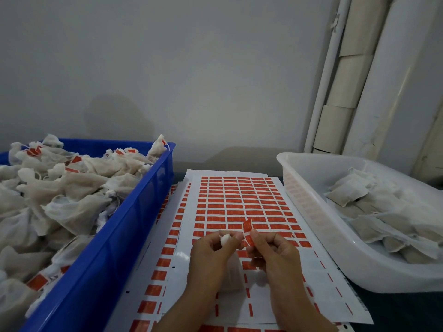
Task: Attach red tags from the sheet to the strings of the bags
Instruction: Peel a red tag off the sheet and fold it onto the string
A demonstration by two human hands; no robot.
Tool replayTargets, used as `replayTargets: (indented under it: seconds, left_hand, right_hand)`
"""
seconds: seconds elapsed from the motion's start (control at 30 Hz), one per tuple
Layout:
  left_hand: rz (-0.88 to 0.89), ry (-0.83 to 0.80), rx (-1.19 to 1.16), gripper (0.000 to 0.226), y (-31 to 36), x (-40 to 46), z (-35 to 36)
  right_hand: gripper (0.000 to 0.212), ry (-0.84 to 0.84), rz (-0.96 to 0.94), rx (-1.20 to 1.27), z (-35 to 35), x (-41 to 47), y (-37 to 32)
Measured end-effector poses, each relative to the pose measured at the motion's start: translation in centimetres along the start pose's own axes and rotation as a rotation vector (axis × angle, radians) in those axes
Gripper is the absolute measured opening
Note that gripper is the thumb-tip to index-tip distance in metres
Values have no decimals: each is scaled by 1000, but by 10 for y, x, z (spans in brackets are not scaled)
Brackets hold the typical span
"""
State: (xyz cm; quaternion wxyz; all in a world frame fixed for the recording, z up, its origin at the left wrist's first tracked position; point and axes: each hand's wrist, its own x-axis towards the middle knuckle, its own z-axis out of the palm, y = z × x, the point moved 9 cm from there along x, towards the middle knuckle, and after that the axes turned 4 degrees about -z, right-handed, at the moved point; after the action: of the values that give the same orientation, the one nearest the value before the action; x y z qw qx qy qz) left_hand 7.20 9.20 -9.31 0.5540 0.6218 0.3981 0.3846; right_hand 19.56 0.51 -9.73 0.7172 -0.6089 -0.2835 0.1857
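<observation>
1. Red tag (248, 232), peeled and curled, sits pinched in the right hand (273, 255) above the sheet (239, 200).
2. Left hand (213, 252) pinches a bag (225, 239) top beside it; string unclear.
3. Blue crate (134, 236) holds many tagged bags.
4. White tub (311, 212) bags look untagged, so plenty likely remains.

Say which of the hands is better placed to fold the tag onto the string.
Right. The right hand already pinches the peeled red tag beside the left hand, which grips the bag and probably only needs to steady it.
</observation>
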Motion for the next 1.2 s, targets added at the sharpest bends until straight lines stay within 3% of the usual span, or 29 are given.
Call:
replayTargets:
  seconds: [0.53, 0.9, 1.13, 1.2]
  left_hand:
    - [-30, 3, -18, 13, -2, -1, 0]
    - [4, -14, -38, 5, 3, -4, 0]
    - [-4, -15, -39, 5, 3, -4, 1]
    - [-36, 5, -65, 10, 3, -2, -3]
  right_hand:
    - [6, 5, -46, -34, -1, -1, -7]
    - [5, -19, -198, -186, 1, -7, -26]
    - [24, 82, -229, -338, -5, -10, -30]
    - [18, 109, -193, -296, -10, -4, -28]
